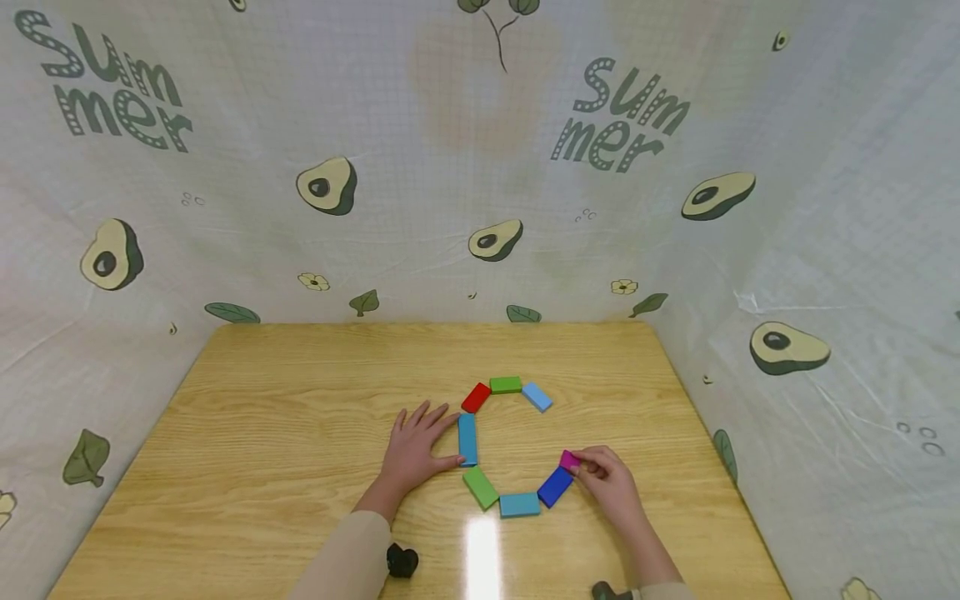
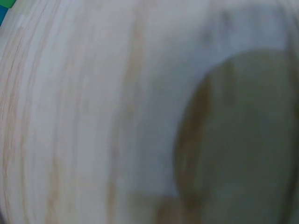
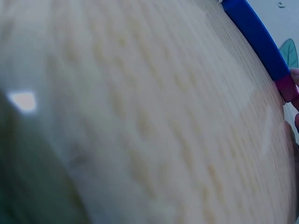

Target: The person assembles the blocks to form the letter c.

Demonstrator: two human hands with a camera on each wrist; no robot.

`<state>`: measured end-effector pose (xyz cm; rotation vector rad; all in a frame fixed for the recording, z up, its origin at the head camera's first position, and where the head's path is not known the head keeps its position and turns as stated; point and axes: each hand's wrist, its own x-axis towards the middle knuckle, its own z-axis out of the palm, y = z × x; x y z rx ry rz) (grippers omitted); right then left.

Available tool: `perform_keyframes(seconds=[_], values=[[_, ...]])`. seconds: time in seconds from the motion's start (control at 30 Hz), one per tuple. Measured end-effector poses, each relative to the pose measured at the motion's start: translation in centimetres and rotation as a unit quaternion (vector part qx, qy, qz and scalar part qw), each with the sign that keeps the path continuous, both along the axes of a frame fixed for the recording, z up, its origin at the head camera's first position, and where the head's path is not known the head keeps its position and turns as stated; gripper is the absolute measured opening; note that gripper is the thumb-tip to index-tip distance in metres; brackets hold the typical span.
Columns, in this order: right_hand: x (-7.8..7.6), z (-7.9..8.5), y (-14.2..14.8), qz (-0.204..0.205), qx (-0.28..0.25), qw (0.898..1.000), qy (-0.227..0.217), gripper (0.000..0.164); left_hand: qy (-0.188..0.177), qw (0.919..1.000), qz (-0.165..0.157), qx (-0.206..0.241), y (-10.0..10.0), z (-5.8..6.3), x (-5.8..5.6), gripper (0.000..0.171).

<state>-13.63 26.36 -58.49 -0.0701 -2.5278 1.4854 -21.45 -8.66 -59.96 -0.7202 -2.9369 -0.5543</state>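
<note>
Small coloured blocks lie end to end on the wooden table in an open ring. My right hand (image 1: 609, 483) pinches a magenta block (image 1: 569, 460) between thumb and fingers, at the upper end of a dark blue block (image 1: 555, 487). In the right wrist view the magenta block (image 3: 286, 87) meets the dark blue block (image 3: 259, 39). My left hand (image 1: 414, 447) rests on the table with fingers spread, its index fingertip and thumb right at the left side of a long blue block (image 1: 467, 440). The left wrist view shows mostly blurred table, with that hand out of sight.
A red block (image 1: 476, 397), a green block (image 1: 506, 385) and a light blue block (image 1: 537, 397) form the ring's top. A lighter green block (image 1: 481, 487) and a teal block (image 1: 519, 505) form its lower part. A printed cloth (image 1: 405, 275) hangs around the table (image 1: 300, 392).
</note>
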Motion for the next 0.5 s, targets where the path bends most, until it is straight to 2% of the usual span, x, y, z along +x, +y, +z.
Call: perform_keyframes(seconds=[0.27,0.33,0.5], values=[[0.8,2.8,-1.0,0.018,0.000,1.000,0.015,0.021,0.002,1.0000,0.000,0.003,0.0,0.1,0.0,0.079],[0.7,2.5,-0.9,0.018,0.004,1.000,0.016,0.022,-0.001,1.0000,0.000,0.001,0.0,0.1,0.0,0.079],[0.1,0.3,0.0,0.011,0.009,1.000,0.011,0.023,-0.004,1.0000,0.000,0.000,0.0,0.0,0.0,0.079]])
